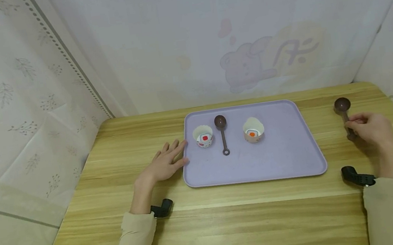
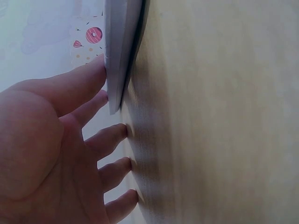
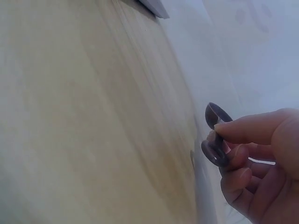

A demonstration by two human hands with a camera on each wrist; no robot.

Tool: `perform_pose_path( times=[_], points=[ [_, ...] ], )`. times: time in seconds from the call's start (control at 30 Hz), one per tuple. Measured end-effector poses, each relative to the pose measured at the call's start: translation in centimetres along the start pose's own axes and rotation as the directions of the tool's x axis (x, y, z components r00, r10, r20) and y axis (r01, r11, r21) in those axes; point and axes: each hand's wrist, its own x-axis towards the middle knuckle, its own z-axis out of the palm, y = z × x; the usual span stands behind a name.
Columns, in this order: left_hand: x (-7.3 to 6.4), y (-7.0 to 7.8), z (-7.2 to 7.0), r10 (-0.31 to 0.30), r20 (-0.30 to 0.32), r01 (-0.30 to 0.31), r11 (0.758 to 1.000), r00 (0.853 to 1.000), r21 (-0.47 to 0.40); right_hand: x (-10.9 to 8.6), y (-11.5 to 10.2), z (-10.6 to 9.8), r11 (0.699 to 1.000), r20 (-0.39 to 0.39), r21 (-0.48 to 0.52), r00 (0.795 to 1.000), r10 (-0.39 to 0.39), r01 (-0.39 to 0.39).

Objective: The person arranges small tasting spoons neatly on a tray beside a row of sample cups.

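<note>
My right hand (image 1: 374, 130) pinches the handle of a brown measuring scoop (image 1: 342, 105) above the right side of the table. In the right wrist view, thumb and fingers grip that scoop (image 3: 216, 154) near its ring end. With fingers spread, my left hand (image 1: 164, 162) touches the left rim of a lilac tray (image 1: 281, 161); some fingertips rest on the table in the left wrist view. On the tray, a second brown scoop (image 1: 221, 122) lies between a white patterned paper cup (image 1: 204, 141) and a peach paper cup (image 1: 254, 136). Each cup shows a coloured mark inside.
The wooden table (image 1: 248, 224) runs up to a pale printed curtain (image 1: 156, 52) behind. Another curtain (image 1: 20, 101) hangs at the left. Black wrist mounts (image 1: 162, 208) sit at both sleeves.
</note>
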Motion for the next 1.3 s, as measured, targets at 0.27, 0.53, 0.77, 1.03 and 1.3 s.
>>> perform_pose_path(
  times=[0.27,0.53,0.77,1.03,1.3],
  points=[
    [0.0,0.0,0.1,0.002,-0.002,-0.002,1.0,1.0,-0.004,0.2,-0.9,0.2,0.999,-0.003,-0.015,0.999,-0.033,0.033],
    [0.0,0.0,0.0,0.006,0.0,-0.006,1.0,1.0,-0.001,0.4,-1.7,0.4,0.998,0.004,0.015,0.998,-0.062,0.062],
    [0.0,0.0,0.0,0.005,-0.001,-0.005,1.0,1.0,-0.002,0.6,-2.2,0.8,0.994,0.028,0.08,0.997,-0.077,0.075],
    [0.0,0.0,0.0,0.004,-0.003,-0.004,1.0,1.0,-0.003,0.5,-3.0,1.0,0.994,0.007,0.072,0.996,-0.086,0.086],
    [0.0,0.0,0.0,0.003,0.0,-0.003,1.0,1.0,-0.015,0.4,-3.8,1.2,0.994,0.006,0.09,0.998,-0.069,0.068]
  ],
)
